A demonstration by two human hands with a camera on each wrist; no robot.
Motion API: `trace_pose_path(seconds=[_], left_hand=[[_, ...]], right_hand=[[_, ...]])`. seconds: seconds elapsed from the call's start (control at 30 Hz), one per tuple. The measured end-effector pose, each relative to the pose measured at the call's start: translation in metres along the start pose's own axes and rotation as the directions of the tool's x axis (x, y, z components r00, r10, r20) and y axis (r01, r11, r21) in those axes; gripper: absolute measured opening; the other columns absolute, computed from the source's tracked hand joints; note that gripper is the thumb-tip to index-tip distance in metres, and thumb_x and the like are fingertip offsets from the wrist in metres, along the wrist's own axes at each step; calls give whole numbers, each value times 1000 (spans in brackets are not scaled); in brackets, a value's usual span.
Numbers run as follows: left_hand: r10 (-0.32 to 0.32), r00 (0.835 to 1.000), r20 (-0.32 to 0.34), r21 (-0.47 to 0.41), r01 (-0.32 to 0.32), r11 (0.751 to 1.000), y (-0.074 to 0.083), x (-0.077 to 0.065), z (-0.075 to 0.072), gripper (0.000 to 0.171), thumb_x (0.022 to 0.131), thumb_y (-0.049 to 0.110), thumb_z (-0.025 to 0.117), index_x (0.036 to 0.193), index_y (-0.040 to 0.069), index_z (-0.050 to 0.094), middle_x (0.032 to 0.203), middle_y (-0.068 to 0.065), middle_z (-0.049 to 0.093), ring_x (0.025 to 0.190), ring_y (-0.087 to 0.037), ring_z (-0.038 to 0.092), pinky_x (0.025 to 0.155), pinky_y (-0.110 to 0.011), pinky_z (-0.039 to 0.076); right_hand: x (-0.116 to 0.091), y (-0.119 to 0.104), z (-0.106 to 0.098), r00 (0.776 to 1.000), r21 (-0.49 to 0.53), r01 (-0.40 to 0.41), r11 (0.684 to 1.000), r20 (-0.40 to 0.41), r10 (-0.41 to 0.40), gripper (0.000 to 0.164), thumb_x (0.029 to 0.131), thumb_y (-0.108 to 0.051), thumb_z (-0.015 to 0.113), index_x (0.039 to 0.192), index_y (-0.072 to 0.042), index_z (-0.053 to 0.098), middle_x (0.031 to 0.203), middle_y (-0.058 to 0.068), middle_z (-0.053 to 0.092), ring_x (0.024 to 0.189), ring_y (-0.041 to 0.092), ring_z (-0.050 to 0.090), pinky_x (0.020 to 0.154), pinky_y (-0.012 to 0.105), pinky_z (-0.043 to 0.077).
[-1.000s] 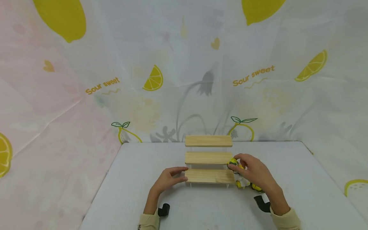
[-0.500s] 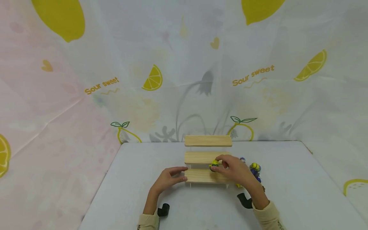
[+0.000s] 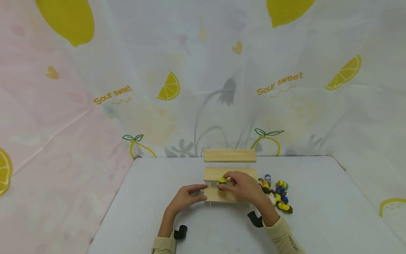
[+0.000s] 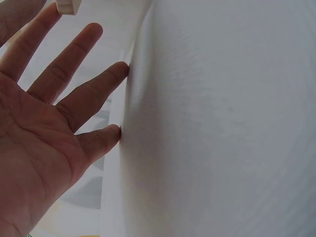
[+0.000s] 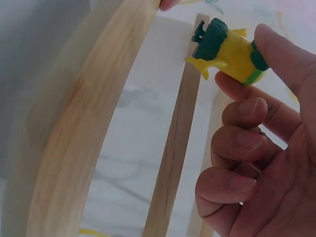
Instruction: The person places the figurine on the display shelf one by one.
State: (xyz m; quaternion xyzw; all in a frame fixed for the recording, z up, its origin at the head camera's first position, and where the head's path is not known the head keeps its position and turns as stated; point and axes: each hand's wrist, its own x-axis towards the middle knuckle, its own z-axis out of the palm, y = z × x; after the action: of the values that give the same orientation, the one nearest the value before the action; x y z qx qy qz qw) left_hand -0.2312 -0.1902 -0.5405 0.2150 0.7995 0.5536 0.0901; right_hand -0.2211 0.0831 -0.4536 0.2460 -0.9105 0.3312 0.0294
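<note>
A small yellow-and-green toy figurine is pinched between the thumb and index finger of my right hand. The other right fingers curl in toward the palm. In the head view this figurine is above the left part of the bottom board of a three-step wooden display rack. My left hand is at the left end of that bottom board, its fingertips touching the edge. Seen from the left wrist, the left hand's fingers are spread and nearly straight, with a corner of wood at one fingertip.
Several yellow, blue and brown toy figurines lie in a loose group on the white table, right of the rack. Black curved pieces are at both wrists. A lemon-printed cloth hangs behind the table.
My right hand has carried the figurine leftward from the rack's right end to above the bottom board's left part, uncovering the group of figurines. The left hand stays in place.
</note>
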Motion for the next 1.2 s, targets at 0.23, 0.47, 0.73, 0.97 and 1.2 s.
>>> trace_pose_path(seconds=[0.23, 0.47, 0.73, 0.97, 1.2], left_hand=[[-10, 1000, 6, 7, 10, 1000, 1, 0, -1, 42, 88, 30, 77, 127, 18, 68, 128, 4, 64, 130, -19, 51, 110, -46, 38], [-26, 1000, 5, 1, 26, 1000, 2, 1, 0, 41, 87, 30, 78, 126, 22, 68, 127, 8, 65, 129, -16, 51, 110, -45, 37], [-26, 1000, 8, -12, 26, 1000, 3, 0, 0, 41, 87, 29, 78, 125, 21, 69, 128, 7, 64, 130, -18, 50, 111, -47, 36], [-18, 1000, 6, -8, 18, 1000, 3, 0, 0, 42, 88, 28, 78, 127, 16, 68, 129, 1, 64, 130, -22, 50, 110, -50, 36], [-22, 1000, 0, -32, 22, 999, 0, 0, 0, 40, 87, 25, 78, 126, 16, 69, 128, 1, 65, 130, -21, 50, 111, -49, 35]], right_hand=[[6, -11, 14, 1000, -16, 23, 1000, -1, -23, 30, 89, -45, 71, 105, -20, 72, 61, -12, 44, 51, 5, 37, 46, 23, 33], [10, -14, 27, 999, -59, 32, 998, 9, -31, 30, 89, -44, 72, 107, -19, 72, 62, -13, 45, 53, 4, 40, 47, 23, 34], [9, -16, 35, 999, -59, 41, 997, 29, -40, 30, 88, -42, 73, 106, -18, 72, 61, -13, 45, 52, 3, 39, 45, 23, 33], [7, -15, 39, 998, -88, 57, 995, 19, -56, 31, 89, -40, 74, 109, -17, 72, 61, -14, 44, 50, 3, 37, 44, 22, 32], [5, -16, 39, 997, -98, 79, 992, 11, -78, 31, 88, -37, 76, 109, -15, 71, 63, -13, 45, 53, 3, 38, 45, 22, 33]])
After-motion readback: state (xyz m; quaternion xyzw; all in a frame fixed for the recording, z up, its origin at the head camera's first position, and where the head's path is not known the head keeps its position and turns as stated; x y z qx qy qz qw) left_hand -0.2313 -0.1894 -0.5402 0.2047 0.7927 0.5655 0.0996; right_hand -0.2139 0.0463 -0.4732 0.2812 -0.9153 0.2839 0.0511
